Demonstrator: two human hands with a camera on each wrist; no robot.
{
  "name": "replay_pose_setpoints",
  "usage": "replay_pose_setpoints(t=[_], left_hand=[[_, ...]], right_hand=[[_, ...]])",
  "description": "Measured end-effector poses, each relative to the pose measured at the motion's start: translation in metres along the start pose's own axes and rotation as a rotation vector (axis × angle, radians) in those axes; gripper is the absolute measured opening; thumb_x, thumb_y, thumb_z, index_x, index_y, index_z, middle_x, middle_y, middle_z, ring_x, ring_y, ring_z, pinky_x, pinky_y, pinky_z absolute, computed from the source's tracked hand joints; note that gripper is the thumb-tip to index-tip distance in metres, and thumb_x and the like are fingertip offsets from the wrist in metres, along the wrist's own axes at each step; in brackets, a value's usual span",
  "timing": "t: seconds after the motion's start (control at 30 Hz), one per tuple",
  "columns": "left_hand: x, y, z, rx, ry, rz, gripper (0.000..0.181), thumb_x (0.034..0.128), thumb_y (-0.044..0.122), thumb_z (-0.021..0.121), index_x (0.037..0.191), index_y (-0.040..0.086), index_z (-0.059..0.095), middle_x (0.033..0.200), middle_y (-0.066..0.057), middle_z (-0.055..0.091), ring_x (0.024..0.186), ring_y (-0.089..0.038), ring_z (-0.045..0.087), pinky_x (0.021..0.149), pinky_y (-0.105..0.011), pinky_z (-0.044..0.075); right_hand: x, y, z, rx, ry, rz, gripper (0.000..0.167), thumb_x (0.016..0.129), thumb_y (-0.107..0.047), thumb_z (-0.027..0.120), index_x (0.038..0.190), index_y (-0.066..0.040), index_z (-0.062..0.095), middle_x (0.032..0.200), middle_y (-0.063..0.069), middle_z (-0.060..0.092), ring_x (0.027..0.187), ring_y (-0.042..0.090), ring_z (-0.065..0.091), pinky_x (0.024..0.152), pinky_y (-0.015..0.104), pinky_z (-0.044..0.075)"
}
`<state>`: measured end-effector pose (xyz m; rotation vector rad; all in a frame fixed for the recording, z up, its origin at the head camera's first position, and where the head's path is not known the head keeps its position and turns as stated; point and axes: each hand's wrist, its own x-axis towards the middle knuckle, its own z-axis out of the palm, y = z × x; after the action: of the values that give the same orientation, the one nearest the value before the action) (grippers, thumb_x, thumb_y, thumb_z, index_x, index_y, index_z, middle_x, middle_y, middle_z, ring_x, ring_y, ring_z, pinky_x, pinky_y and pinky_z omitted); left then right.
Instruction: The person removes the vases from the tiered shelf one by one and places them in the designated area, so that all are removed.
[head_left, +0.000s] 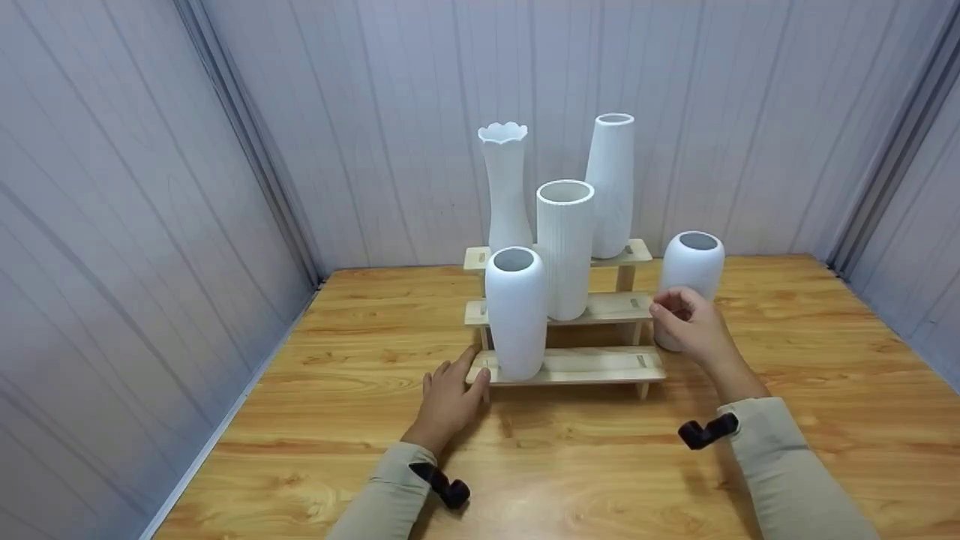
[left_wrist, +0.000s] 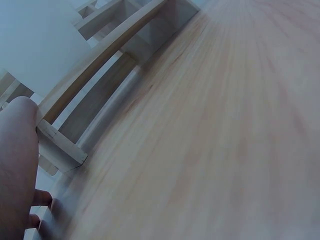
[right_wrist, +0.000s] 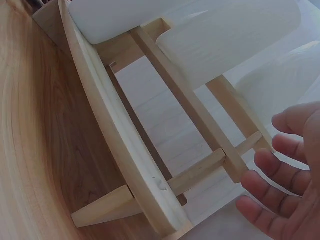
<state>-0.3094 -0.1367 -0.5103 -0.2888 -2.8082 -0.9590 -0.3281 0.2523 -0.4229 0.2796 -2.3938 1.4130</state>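
A three-step wooden display stand point(head_left: 600, 365) carries white vases. My left hand point(head_left: 450, 390) touches the left end of its lowest step with the thumb, the other fingers spread beside it and down at the tabletop. On that step stands a smooth white vase point(head_left: 516, 315); a ribbed cylinder vase point(head_left: 565, 247) is on the middle one. The top step holds a scalloped-rim vase point(head_left: 505, 184) and a tall tapered vase point(head_left: 611, 187). My right hand point(head_left: 697, 326), fingers loosely bent and holding nothing, hovers by the middle step's right end, in front of another smooth vase point(head_left: 694, 262).
The smooth vase at the right stands on the wood-grain table point(head_left: 360, 337), beside the stand. Pale panelled walls point(head_left: 390, 112) close in the back and both sides. Each sleeve cuff has a black wrist device point(head_left: 709, 431) at it.
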Motion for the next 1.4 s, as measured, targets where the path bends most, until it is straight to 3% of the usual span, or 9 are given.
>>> replay_pose_setpoints(t=[0.4,0.8,1.0,1.17,1.4], left_hand=[[0.002,0.002,0.000,0.023,0.002,0.001,0.060,0.1049,0.055,0.039,0.156,0.025,0.040,0.153,-0.007,0.049,0.142,-0.048,0.034,0.115,-0.071,0.009],[0.002,0.002,0.000,0.014,0.001,-0.002,0.061,0.1045,0.056,0.040,0.156,0.023,0.040,0.154,-0.006,0.048,0.143,-0.048,0.034,0.115,-0.070,0.009],[0.001,0.000,0.001,-0.001,0.006,0.017,0.059,0.1050,0.055,0.039,0.156,0.026,0.041,0.153,-0.004,0.049,0.143,-0.049,0.034,0.114,-0.072,0.008],[0.000,0.000,-0.001,0.005,0.015,0.017,0.058,0.1050,0.054,0.041,0.156,0.025,0.041,0.152,-0.008,0.051,0.142,-0.049,0.035,0.114,-0.072,0.008],[0.000,-0.002,0.001,0.003,0.017,0.010,0.059,0.1047,0.054,0.041,0.156,0.025,0.041,0.153,-0.005,0.049,0.142,-0.048,0.035,0.114,-0.072,0.008]], right_hand=[[-0.001,-0.001,0.000,0.017,-0.045,0.001,0.031,0.100,-0.023,0.065,0.114,0.005,0.064,0.107,0.017,0.066,0.093,0.011,0.058,0.081,0.017,0.046],[0.001,-0.008,-0.011,0.111,-0.036,0.050,0.044,0.102,-0.021,0.061,0.133,0.007,0.047,0.111,0.018,0.062,0.090,0.013,0.064,0.076,0.025,0.056],[-0.001,-0.014,-0.002,0.178,-0.024,0.042,0.057,0.099,-0.021,0.066,0.142,0.005,0.037,0.123,0.023,0.058,0.097,0.006,0.060,0.084,0.016,0.049],[-0.001,-0.018,0.008,0.193,-0.011,0.017,0.065,0.098,-0.025,0.068,0.146,0.001,0.033,0.130,0.023,0.056,0.108,0.014,0.058,0.089,0.014,0.046],[-0.003,-0.032,0.029,0.275,-0.036,0.027,0.071,0.096,-0.025,0.071,0.150,-0.006,0.028,0.133,0.019,0.051,0.117,0.026,0.056,0.092,0.021,0.049]])
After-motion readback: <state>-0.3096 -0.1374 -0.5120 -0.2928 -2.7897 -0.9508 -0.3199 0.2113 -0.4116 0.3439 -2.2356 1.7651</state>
